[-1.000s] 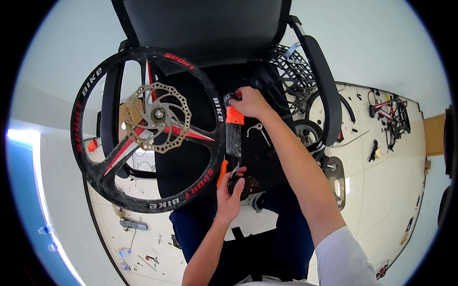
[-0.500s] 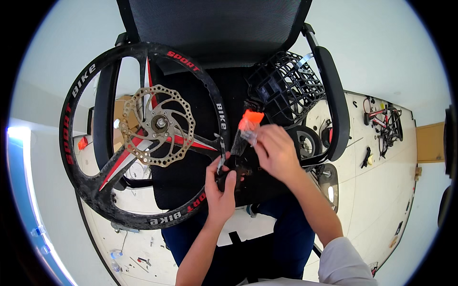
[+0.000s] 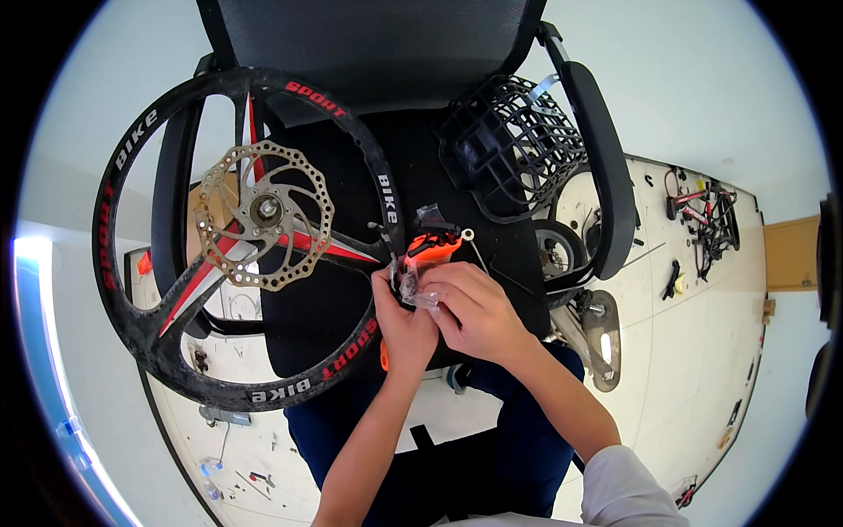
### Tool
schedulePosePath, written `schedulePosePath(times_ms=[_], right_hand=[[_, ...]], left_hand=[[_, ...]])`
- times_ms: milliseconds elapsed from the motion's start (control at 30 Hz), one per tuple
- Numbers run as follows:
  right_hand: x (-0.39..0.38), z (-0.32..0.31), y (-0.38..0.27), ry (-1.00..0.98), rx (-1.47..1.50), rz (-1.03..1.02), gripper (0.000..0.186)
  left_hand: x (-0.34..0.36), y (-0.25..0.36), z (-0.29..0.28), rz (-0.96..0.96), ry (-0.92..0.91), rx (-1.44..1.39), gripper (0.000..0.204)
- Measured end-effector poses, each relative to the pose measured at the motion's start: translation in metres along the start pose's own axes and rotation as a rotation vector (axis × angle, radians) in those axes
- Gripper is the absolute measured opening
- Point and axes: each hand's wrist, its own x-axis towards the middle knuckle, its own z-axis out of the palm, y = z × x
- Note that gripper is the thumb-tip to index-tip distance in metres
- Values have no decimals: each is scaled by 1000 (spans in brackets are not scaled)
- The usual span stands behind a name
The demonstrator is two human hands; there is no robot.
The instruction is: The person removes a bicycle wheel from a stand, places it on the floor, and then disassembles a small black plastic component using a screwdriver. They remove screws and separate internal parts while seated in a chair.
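your right hand (image 3: 474, 314) came beside your left hand (image 3: 407, 327), pinching clear plastic (image 3: 425, 300); orange piece (image 3: 430, 252) was beyond them; left grasp i could not tell.

A repair workshop of some kind is suggested: on an office chair (image 3: 378, 61) are set a spoked wheel (image 3: 198, 294) with a brake disc (image 3: 322, 213) and a black basket (image 3: 500, 162); on the tiled floor (image 3: 672, 351) a red-and-black frame (image 3: 713, 217) is laid among scattered small parts (image 3: 673, 279), and the room is enclosed by plain pale walls (image 3: 685, 70).
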Motion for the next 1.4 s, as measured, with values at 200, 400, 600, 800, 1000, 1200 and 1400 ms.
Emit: schedulePosePath(times_ms=[200, 400, 600, 800, 1000, 1200, 1400], right_hand=[[14, -21, -16, -53, 44, 87, 23], [44, -38, -4, -16, -107, 162, 25], [34, -45, 34, 85, 8, 459, 14], [-14, -38, 66, 325, 176, 667, 17], [-49, -20, 69, 481, 407, 855, 21], [-58, -22, 80, 522, 557, 904, 15], [-56, -21, 78, 568, 565, 933, 7]], left_hand=[[3, -14, 0, -21, 143, 109, 25], [3, -8, 15, -20, 167, 133, 22], [5, -2, 26, -53, 192, 250, 19], [1, 0, 33, 31, 170, 328, 17], [-2, -3, 28, 75, 112, 438, 18], [-10, -4, 30, 90, 69, 513, 19], [-10, -1, 29, 43, 62, 542, 16]])
